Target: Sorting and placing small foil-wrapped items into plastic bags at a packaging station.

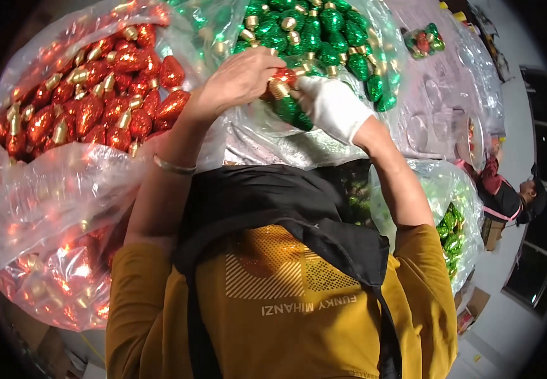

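My left hand is bare, with its fingers closed at a red glittery bulb ornament. My right hand wears a white glove and closes on the right side of the same small cluster. Green glittery bulb ornaments hang just below the red one, beside the gloved fingers. Clear plastic surrounds this cluster, but whether it is a small bag of its own I cannot tell. Behind both hands lies a large clear bag of green bulb ornaments with gold caps. The fingertips are partly hidden by the ornaments.
A big clear bag of red bulb ornaments fills the left side, with another red bag below it. At the right are a bag of light green ornaments and a small red-and-green bundle. Another person is farther right.
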The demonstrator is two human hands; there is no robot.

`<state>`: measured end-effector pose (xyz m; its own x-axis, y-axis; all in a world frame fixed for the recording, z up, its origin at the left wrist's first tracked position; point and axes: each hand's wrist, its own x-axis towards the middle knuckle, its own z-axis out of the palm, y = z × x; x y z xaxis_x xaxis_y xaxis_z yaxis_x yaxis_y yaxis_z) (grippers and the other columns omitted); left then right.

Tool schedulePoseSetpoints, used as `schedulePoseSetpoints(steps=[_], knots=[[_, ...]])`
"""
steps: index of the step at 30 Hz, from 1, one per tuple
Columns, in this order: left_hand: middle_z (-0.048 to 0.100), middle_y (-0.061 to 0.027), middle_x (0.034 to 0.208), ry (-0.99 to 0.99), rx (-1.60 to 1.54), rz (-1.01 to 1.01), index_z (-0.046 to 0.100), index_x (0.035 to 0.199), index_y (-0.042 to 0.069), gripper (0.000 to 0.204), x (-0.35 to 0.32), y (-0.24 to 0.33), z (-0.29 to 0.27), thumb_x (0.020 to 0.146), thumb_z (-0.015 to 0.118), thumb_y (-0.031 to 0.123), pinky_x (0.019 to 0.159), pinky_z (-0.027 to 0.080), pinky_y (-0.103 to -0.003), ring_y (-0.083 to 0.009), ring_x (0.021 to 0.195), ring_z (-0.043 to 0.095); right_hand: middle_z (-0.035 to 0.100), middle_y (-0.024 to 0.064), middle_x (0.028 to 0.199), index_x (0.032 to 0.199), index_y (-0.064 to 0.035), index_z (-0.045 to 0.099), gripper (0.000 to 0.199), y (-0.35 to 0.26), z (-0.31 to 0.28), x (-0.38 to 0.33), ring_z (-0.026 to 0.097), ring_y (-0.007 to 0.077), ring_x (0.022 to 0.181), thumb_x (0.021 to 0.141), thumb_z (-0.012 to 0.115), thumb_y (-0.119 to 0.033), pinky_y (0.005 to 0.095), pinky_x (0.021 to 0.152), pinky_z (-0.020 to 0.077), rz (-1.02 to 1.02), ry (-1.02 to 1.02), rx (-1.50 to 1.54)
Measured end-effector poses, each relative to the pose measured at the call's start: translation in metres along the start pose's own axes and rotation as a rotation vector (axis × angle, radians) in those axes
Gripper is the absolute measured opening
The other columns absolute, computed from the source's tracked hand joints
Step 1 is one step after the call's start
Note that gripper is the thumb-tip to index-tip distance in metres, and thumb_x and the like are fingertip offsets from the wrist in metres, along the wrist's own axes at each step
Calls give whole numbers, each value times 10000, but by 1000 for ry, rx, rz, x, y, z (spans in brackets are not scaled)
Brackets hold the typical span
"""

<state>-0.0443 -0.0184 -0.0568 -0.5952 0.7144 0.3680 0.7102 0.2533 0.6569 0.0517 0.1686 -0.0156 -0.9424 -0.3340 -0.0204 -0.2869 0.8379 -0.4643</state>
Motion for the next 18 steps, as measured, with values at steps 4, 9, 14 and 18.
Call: schedulePoseSetpoints(steps=[4, 9, 14, 18], knots=[[590, -198, 1129, 137, -41, 49, 575, 1167, 7, 283, -13, 35, 9, 904, 516, 94, 942, 427, -384, -342, 1081, 548, 622, 200, 727, 890, 3, 632, 245, -16, 0, 17, 617, 368, 694, 879, 526, -218, 431, 647, 494, 160, -70, -103], [572, -202, 1154, 105, -100, 38, 577, 1148, -7, 297, -25, 39, 14, 858, 572, 51, 941, 428, -378, -345, 1077, 539, 658, 203, 843, 889, -27, 664, 232, -15, -27, -3, 652, 329, 767, 856, 530, -214, 419, 687, 511, 148, -41, 131], [546, -197, 1209, 35, 149, 122, 609, 1095, -13, 281, -12, 57, 8, 834, 608, 90, 967, 407, -380, -333, 1148, 499, 679, 182, 931, 1019, -35, 653, 339, 102, -21, -20, 660, 336, 858, 877, 537, -321, 366, 806, 519, 554, 340, -236], [547, -186, 1206, -170, 101, 88, 636, 1039, -20, 264, -11, 37, 14, 829, 625, 139, 983, 392, -394, -330, 1179, 469, 662, 200, 1014, 1075, -22, 628, 350, 130, 18, -11, 665, 313, 856, 880, 571, -307, 353, 799, 527, 555, -21, -325]])
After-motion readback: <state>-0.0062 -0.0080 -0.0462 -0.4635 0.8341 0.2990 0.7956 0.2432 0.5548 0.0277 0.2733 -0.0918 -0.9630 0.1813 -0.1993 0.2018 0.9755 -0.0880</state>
